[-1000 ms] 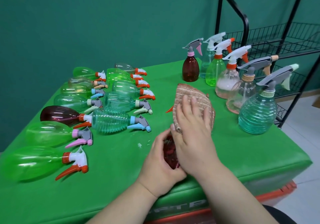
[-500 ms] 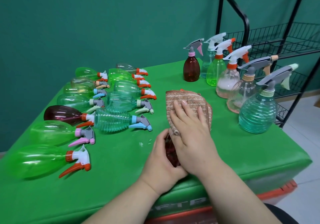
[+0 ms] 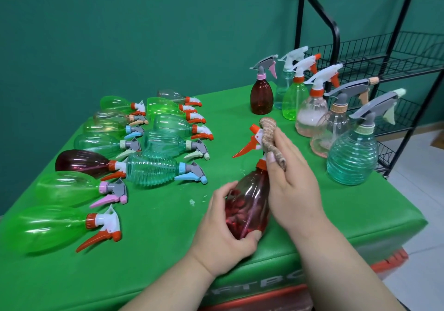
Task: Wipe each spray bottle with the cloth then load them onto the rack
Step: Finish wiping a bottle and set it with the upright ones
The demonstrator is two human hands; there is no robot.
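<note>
— Where is our red bottle (image 3: 249, 205)?
— Above the table's (image 3: 168, 226) near edge, between our hands. It looks like thin, clear plastic, so we judge it light, slick and easily dented. We'd hold the body, not the trigger (image 3: 245, 146).
— And its lie?
— Its long axis runs away from us, base nearest, head raised, trigger pointing left.
— Our hands?
— Our left hand (image 3: 223, 234) curls round the base. Our right hand (image 3: 293, 186) pinches the cloth (image 3: 270, 137) against the head. The rack (image 3: 337, 46) stands beyond, to the right.
</note>
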